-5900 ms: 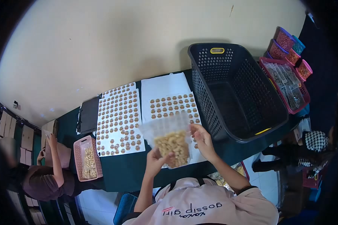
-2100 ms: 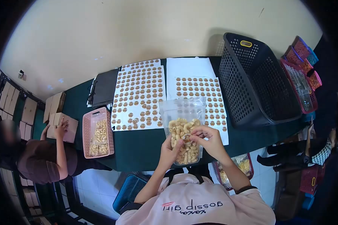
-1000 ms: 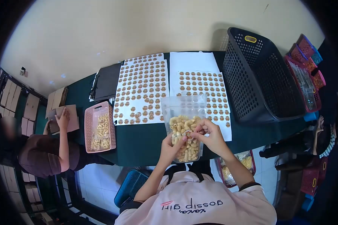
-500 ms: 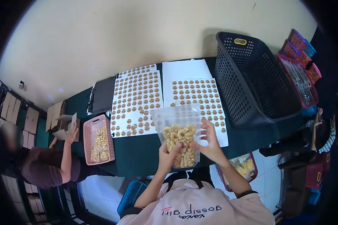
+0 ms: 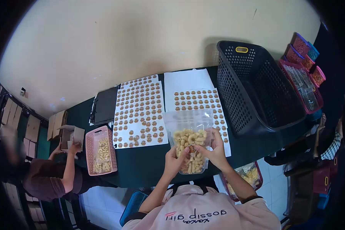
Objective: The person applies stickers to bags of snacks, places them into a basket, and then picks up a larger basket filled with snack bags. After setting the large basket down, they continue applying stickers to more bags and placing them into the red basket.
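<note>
A clear pouch of pale curved puffed snacks is held upright in front of my chest, between both hands. A small round brown sticker sits on its front. My left hand grips the pouch's left side, its thumb at the sticker's left edge. From the right side my right hand holds the pouch, with that thumb touching the sticker's right edge. Fingers behind the pouch are partly hidden. Beyond it lie sheets of round brown stickers, one to the left and one partly behind the pouch.
A large dark perforated basket stands on the right of the green table. A pink basket with a filled pouch is at left, near a co-worker handling a small carton. Black folder lies behind.
My right hand has closed in on the pouch, its thumb coming onto the sticker. The pouch has shifted slightly right in view. The co-worker's hand has moved down to the carton.
</note>
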### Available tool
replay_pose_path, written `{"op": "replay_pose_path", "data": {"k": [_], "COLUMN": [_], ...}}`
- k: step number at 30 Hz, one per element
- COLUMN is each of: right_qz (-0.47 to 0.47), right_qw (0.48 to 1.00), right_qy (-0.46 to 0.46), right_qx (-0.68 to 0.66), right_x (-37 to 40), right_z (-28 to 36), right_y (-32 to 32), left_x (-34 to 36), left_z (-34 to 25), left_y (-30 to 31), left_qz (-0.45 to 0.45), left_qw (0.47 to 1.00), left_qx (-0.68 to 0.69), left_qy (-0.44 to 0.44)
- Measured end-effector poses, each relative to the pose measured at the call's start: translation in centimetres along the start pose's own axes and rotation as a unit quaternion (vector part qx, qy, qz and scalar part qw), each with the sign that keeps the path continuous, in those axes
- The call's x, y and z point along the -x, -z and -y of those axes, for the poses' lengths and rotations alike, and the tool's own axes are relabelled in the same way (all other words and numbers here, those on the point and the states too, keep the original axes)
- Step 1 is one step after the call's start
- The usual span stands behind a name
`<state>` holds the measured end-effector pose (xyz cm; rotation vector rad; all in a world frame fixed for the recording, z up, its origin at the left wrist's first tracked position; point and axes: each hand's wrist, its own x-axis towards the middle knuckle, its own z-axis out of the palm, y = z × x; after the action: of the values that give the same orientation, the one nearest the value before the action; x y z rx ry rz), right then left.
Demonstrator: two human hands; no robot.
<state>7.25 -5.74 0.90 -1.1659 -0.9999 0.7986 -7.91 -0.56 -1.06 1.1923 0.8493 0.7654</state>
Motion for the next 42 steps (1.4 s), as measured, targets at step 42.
{"op": "replay_pose_path", "data": {"k": [42], "right_qz": [0.022], "right_qw": [0.999], "right_qy": [-0.036], "right_qx": [-0.002], "right_x": [-4.3], "right_z": [-3.5], "right_y": [1.2], "left_x": [-5.3], "left_z": [0.2], "left_y": [-2.0], "left_qz": [-0.042], "left_qw": [0.999], "left_qx": [-0.014], "left_qy": [-0.008]}}
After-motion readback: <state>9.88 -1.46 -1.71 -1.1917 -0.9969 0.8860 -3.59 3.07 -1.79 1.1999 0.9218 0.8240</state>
